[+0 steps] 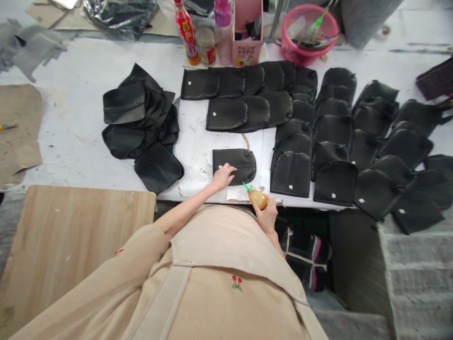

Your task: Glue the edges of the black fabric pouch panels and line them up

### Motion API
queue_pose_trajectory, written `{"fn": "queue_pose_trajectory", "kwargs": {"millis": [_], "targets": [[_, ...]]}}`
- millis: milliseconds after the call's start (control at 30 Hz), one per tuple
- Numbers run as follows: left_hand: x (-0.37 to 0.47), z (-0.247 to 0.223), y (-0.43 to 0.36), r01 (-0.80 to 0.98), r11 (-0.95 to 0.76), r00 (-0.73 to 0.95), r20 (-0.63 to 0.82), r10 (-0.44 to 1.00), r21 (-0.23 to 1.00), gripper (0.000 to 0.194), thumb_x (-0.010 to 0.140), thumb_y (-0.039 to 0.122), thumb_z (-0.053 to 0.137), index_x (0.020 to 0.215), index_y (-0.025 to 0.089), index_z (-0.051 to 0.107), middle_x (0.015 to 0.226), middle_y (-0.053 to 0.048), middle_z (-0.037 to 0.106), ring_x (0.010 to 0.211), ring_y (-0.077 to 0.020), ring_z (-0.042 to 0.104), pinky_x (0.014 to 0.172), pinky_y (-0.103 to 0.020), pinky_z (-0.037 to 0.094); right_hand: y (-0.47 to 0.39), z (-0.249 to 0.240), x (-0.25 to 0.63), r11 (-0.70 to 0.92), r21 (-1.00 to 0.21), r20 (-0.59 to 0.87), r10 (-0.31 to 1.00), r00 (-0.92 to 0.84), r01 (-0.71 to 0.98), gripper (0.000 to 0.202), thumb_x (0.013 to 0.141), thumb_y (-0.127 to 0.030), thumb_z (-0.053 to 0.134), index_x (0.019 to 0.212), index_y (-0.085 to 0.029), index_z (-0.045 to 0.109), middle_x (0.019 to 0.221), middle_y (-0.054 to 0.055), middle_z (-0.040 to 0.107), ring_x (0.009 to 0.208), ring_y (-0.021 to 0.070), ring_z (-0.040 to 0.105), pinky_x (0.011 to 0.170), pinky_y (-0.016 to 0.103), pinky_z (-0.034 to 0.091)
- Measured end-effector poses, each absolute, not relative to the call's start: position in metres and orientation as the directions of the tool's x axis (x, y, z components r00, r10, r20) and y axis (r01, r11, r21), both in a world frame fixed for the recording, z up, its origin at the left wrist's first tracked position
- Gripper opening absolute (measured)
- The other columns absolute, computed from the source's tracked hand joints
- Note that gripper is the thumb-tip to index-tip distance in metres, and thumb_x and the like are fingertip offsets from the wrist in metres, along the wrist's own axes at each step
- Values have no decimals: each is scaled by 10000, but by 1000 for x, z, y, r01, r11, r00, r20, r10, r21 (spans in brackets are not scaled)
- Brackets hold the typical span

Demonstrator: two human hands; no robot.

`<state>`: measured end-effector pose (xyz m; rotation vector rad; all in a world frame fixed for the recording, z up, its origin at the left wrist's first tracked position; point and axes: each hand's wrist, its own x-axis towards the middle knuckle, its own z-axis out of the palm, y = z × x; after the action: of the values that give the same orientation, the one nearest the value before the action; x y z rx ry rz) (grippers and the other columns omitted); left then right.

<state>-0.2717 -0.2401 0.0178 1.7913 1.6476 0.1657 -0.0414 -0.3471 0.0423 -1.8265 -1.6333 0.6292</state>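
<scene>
A black leather-like pouch piece (244, 160) with one rounded end lies flat at the table's front edge. My left hand (223, 176) rests on its lower left part, fingers stretched out and apart. My right hand (268, 215) is wrapped round a squeeze bottle (259, 200) of amber liquid. The bottle's green nozzle (247, 186) points at the pouch's lower edge, close to its rounded end; whether it touches I cannot tell.
Overlapping rows of similar black pieces (290, 172) cover the right and back. A loose black heap (141, 125) lies left. Behind stand a red-labelled bottle (186, 33), a jar (205, 45), a pink box (247, 49) and a pink basket (305, 55). A wooden board (81, 255) is front left.
</scene>
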Motion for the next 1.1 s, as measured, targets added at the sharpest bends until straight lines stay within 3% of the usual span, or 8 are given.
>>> {"fn": "queue_pose_trajectory", "kwargs": {"millis": [133,200,367,1100], "targets": [[-301,27,-251,911,243,-111,-369,923,333,344,899,264,678,1213,178,568,1218,-121,578,1085,-246,623,880,-330,503,-349,44,-46,-46,-708,37,994,102,705,448,885,-562,618,1166,-214,592,1023,84,656,960,247,633,879,408,536],[-311,24,-255,886,364,-227,-414,882,288,381,892,305,695,1210,174,528,1163,-116,617,1054,-242,639,858,-322,497,-349,43,-48,-38,-709,37,995,91,704,443,886,-555,616,1170,-216,589,1025,85,658,965,248,634,881,411,538],[-321,14,-255,808,481,-271,-511,816,340,290,908,259,656,1154,202,513,892,-35,691,901,-211,682,801,-300,491,-351,39,-55,-24,-709,29,998,64,705,439,887,-556,607,1157,-210,597,986,86,660,932,249,636,854,410,546],[-339,-8,-250,619,558,-208,-571,794,552,183,837,179,707,958,203,571,694,29,650,669,-154,659,676,-251,463,-359,33,-95,-32,-716,-19,999,26,698,510,863,-609,619,1146,-185,613,985,92,668,903,240,638,814,385,543]]}}
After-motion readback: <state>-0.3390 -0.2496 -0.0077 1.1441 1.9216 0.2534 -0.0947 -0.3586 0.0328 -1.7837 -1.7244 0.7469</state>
